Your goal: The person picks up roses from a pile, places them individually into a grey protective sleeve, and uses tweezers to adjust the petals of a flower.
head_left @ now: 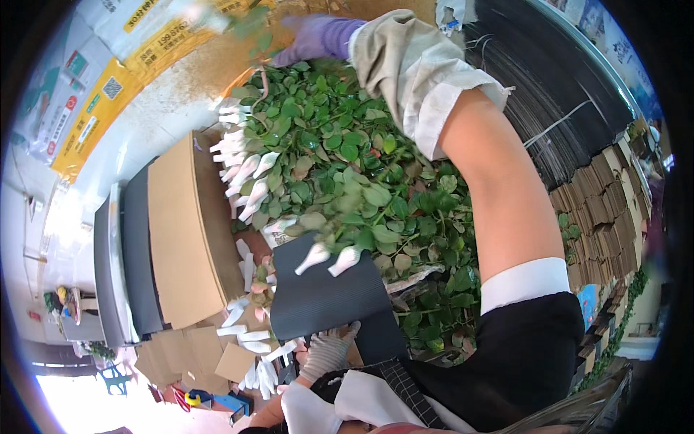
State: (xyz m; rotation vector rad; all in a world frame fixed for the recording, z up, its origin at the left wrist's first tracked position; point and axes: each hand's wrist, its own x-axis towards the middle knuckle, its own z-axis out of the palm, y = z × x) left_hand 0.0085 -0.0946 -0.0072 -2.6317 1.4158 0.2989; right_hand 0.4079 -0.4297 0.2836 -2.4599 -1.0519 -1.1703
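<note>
My right hand (311, 40), in a purple glove, reaches to the far side of the leafy heap and is blurred by motion. Its fingers appear closed around a blurred leafy flower stem (254, 30) that sticks out to the left. My left hand (329, 353), in a grey striped glove, is at the near edge of a black ribbed sheet (329, 296), its fingers seemingly gripping that edge. Two flower heads in white sleeves (345, 261) lie on the sheet, their leafy stems pointing away. Beyond them is a heap of cut flower stems (347, 134) with green leaves.
Several white-sleeved flower heads (246, 170) line the heap's left side. Cardboard (184, 231) and black sheets stand left. Loose white sleeves (264, 376) and a blue tape dispenser (233, 402) lie near left. Stacked black sheets (538, 94) and folded cardboard (600, 210) rise at right.
</note>
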